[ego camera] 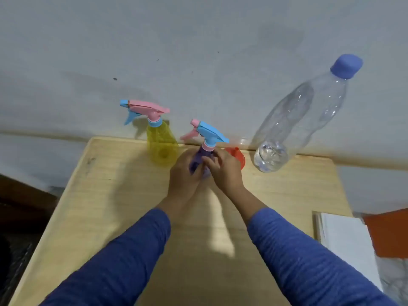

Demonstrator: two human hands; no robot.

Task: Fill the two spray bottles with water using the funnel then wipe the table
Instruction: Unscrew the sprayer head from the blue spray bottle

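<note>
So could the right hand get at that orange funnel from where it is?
Probably yes. The right hand is on the purple spray bottle, and the orange funnel sits just behind it on the table, with nothing between; it would have to let go first.

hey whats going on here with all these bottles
A person in blue sleeves has both hands, left and right, wrapped around the purple spray bottle on the wooden table; its blue and pink trigger head is on. The yellow spray bottle stands untouched to its left, head also on. An orange funnel sits just behind the right hand, and a clear water bottle with a blue cap stands to the right, capped. No pouring is under way.
</note>
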